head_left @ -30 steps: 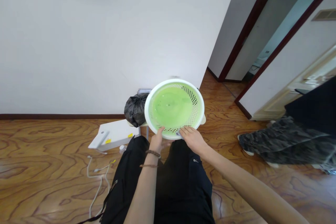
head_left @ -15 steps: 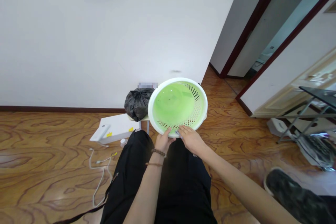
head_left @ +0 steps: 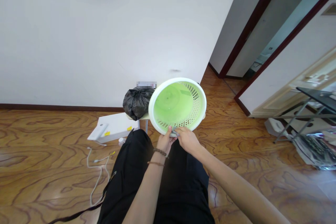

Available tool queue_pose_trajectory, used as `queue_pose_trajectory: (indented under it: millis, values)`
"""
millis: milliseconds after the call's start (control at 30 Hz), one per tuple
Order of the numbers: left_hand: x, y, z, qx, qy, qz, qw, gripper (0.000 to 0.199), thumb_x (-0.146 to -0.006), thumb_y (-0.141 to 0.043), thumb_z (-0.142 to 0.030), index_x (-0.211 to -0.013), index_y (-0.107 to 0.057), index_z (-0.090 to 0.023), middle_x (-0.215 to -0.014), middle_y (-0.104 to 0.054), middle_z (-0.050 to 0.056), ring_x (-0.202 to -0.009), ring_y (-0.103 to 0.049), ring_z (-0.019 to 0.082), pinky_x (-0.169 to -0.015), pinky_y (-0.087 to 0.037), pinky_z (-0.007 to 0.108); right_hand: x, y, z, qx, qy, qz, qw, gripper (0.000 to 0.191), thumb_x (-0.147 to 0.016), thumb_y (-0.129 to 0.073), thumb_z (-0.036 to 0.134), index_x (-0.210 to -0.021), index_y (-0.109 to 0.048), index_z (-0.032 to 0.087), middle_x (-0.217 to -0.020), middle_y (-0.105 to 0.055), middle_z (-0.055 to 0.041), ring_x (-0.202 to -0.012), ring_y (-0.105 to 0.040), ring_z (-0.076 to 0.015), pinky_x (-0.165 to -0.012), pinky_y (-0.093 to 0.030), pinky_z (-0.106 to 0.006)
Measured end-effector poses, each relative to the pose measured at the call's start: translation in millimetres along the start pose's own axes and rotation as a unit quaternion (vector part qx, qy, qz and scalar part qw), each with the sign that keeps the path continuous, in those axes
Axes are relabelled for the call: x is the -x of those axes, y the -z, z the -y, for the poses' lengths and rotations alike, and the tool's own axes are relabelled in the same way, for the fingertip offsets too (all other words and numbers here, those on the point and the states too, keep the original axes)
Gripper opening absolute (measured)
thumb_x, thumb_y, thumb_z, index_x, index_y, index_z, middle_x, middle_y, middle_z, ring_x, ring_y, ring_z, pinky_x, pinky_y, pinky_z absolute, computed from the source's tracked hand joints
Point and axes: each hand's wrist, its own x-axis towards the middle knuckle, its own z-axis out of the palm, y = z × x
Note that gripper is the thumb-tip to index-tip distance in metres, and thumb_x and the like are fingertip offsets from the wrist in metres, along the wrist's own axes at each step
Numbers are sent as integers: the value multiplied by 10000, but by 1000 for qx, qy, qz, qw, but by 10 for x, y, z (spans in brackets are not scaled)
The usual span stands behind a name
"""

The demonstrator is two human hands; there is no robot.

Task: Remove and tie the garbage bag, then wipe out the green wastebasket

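A round basket (head_left: 172,103) with a white rim, holes round its side and light green inside is tilted in front of my knees. My left hand (head_left: 165,141) grips its near rim, thumb on top and fingers underneath. Close beside it, my right hand (head_left: 187,139) is closed at the same rim, pinching a small greyish piece (head_left: 174,132) that looks like cloth. That piece lies over the rim between both hands, and most of it is hidden by the fingers.
Left of the basket, a tied black plastic bag (head_left: 137,103) sits on a small stool (head_left: 144,116). A white box (head_left: 115,126) and a white cable (head_left: 98,182) lie on the wooden floor. At right stands a dark folding table (head_left: 317,98).
My right hand has gone from lying over the rim to a pinch nearer my left hand, and the greyish piece shows more. A shoe at lower right has left view.
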Motion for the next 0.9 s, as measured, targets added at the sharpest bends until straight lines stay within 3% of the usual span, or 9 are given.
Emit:
queue_pose_trajectory:
  millis: [100,267,500,733,900]
  values:
    - [-15,6,-6,12,15,-2,1000,409,-744,-693,-350,-1077,-588,-138,-1058,-678,134,-823,-672,176,-715,-551,293,20,20,-124,32,25,-14,999,353,-909,-357,114,-1178,-585,125,-1206,-600,-116,-1137,-507,-197,-988,-372,-314]
    - [-24,-1,-2,60,30,32,997,497,-723,-712,-351,-1159,-540,-188,-1269,-580,140,-1016,-631,258,-854,-528,447,37,79,-344,93,-21,-47,994,374,-888,-359,87,-1175,-596,53,-1234,-582,-174,-1251,-428,-245,-1078,-286,-373]
    - [-30,21,39,76,53,28,995,245,-731,-633,-110,-975,-605,-120,-986,-699,113,-890,-670,204,-879,-521,414,21,-78,-88,23,-8,14,1000,424,-868,-380,100,-1260,-541,78,-1284,-564,-121,-1217,-480,-189,-1050,-334,-286]
    - [-55,50,83,81,37,17,996,312,-636,-579,27,-909,-574,-123,-983,-697,113,-913,-667,252,-854,-532,458,61,-17,-251,93,-79,-13,992,414,-878,-332,81,-1216,-565,28,-1279,-548,-186,-1257,-437,-232,-1084,-282,-352]
    - [-45,97,107,66,45,14,997,268,-627,-564,27,-855,-576,-113,-875,-700,97,-805,-679,206,-784,-556,379,71,-104,-103,-23,-14,61,998,472,-859,-412,158,-1306,-477,21,-1356,-480,-179,-1300,-388,-215,-1090,-288,-323]
